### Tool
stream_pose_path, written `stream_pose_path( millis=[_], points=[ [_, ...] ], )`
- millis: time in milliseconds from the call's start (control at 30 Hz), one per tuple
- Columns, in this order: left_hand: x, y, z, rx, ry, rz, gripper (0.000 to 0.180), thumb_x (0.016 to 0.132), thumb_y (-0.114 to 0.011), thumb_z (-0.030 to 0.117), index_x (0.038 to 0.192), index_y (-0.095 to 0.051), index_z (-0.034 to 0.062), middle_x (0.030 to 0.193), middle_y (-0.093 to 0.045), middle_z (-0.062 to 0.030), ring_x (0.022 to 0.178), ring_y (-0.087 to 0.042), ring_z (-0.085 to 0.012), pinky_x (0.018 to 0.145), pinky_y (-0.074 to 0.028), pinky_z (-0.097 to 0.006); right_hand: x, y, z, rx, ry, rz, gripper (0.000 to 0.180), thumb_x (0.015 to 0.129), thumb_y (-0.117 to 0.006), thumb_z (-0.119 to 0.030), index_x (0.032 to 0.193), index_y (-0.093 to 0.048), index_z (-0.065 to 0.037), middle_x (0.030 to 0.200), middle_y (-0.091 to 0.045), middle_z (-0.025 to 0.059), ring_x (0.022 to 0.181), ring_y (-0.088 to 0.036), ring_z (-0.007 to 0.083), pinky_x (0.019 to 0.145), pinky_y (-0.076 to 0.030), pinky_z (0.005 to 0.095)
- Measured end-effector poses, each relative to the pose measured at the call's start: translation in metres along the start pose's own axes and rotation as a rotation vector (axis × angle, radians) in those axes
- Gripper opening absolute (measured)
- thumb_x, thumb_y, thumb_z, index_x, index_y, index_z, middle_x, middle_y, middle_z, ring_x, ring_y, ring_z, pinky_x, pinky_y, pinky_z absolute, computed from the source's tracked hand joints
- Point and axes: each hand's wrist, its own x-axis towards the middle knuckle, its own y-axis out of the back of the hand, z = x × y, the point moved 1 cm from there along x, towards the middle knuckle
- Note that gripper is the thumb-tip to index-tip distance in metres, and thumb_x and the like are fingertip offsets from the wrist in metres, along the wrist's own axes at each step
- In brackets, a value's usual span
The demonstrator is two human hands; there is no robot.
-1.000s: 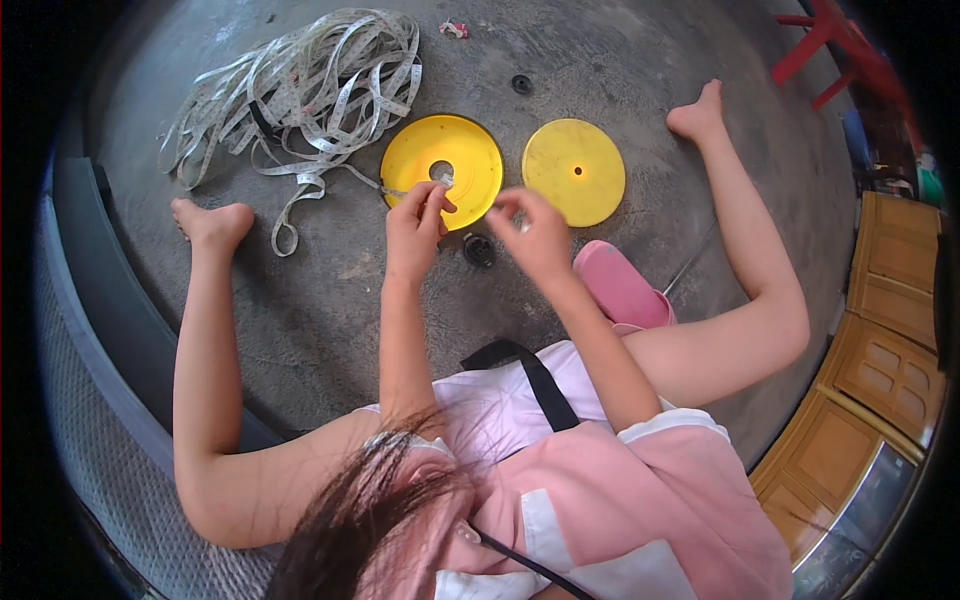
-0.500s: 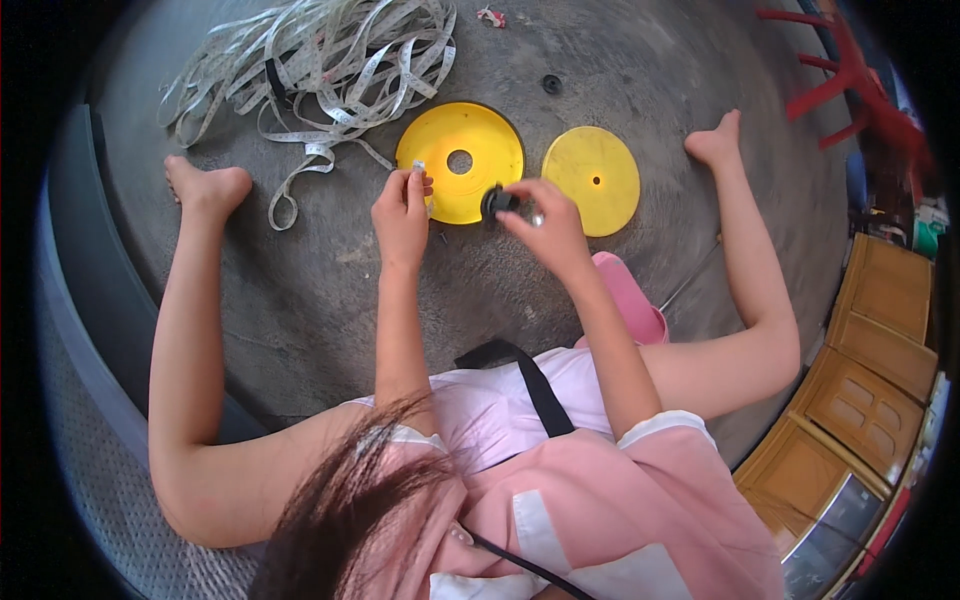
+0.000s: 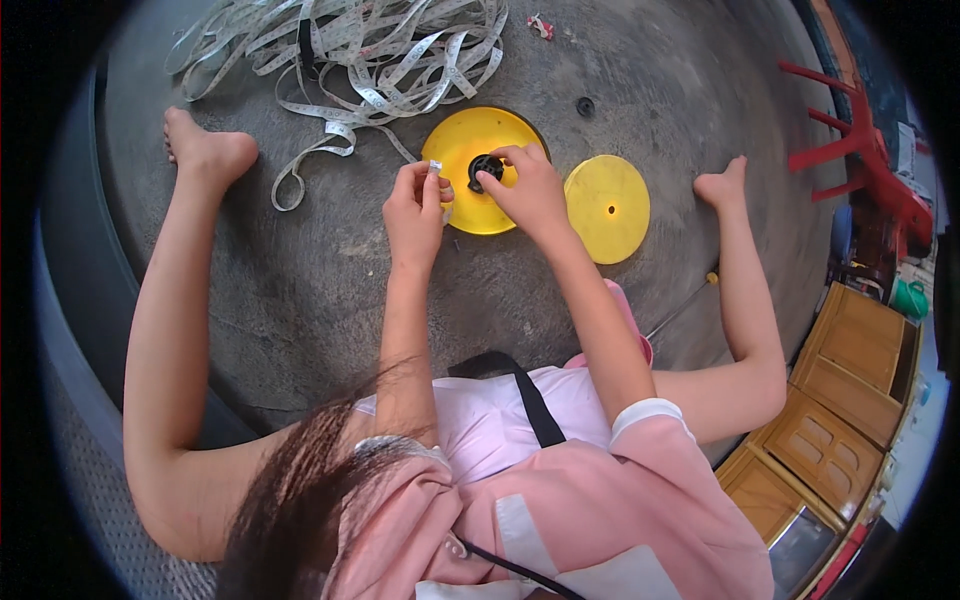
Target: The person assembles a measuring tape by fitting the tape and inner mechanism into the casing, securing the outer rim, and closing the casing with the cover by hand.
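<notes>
My left hand [image 3: 414, 218] pinches the end of a white measuring tape [image 3: 435, 167] at the near-left rim of a yellow disc [image 3: 465, 130]. The tape runs back to a large tangled heap [image 3: 385, 60] at the far left. My right hand [image 3: 532, 198] has its thumb and fingers closed on a black round hub [image 3: 485, 172], which sits over the middle of that disc and covers its centre hole. Whether the hub is seated in the hole, I cannot tell. To the right lies a second, flat yellow disc [image 3: 608, 230] with a small centre hole.
A small black ring [image 3: 585, 106] and a red-and-white scrap [image 3: 540, 26] lie farther out on the concrete floor. A pink slipper [image 3: 636, 342] is partly under my right forearm. Red plastic chair legs [image 3: 830, 155] and a wooden cabinet [image 3: 825, 440] stand at the right.
My right hand has brought the black hub from the disc's near-right edge to its middle. The left hand still pinches the tape end. The whole view has shifted slightly.
</notes>
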Motion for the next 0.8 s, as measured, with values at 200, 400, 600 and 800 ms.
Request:
stream_pose_path(
  millis=[200, 400, 600, 800],
  points=[
    [0.003, 0.004, -0.006, 0.275, -0.170, 0.165, 0.019, 0.071, -0.055, 0.011, 0.085, -0.050, 0.0004, 0.072, -0.054, -0.0109, 0.067, -0.055, -0.0220, 0.059, -0.043, -0.030, -0.003, -0.007, 0.014, 0.055, 0.205, 0.040, 0.035, 0.059, -0.065, -0.023, 0.088, -0.054, -0.007, 0.086, -0.052, 0.0099, 0.079, -0.053, 0.0253, 0.068, -0.043, 0.0333],
    [-0.002, -0.002, -0.004, 0.623, -0.147, 0.215, 0.028, 0.065, -0.060, 0.016, 0.086, -0.047, 0.0026, 0.080, -0.051, -0.0125, 0.073, -0.052, -0.0283, 0.063, -0.042, -0.036, -0.012, 0.017, 0.025, 0.333, -0.027, 0.283, 0.039, 0.056, -0.069, -0.022, 0.081, -0.045, -0.003, 0.071, -0.053, 0.0085, 0.058, -0.051, 0.0179, 0.053, -0.041, 0.0273],
    [0.005, 0.005, -0.007, 0.734, -0.119, 0.137, 0.024, 0.067, -0.058, 0.017, 0.085, -0.048, 0.0034, 0.082, -0.053, -0.0141, 0.074, -0.052, -0.0304, 0.064, -0.042, -0.038, -0.004, 0.036, 0.058, 0.422, -0.255, 0.468, 0.040, 0.058, -0.071, -0.020, 0.080, -0.043, -0.002, 0.069, -0.048, 0.0022, 0.051, -0.041, 0.0057, 0.046, -0.035, 0.0194],
    [0.007, 0.005, -0.006, 0.759, -0.137, 0.119, 0.019, 0.067, -0.057, 0.014, 0.080, -0.050, 0.0017, 0.076, -0.053, -0.0151, 0.072, -0.052, -0.0319, 0.063, -0.041, -0.039, 0.004, 0.034, 0.070, 0.487, -0.224, 0.421, 0.043, 0.058, -0.070, -0.021, 0.089, -0.047, -0.003, 0.081, -0.053, 0.0091, 0.068, -0.052, 0.0156, 0.060, -0.042, 0.0253]
  ],
)
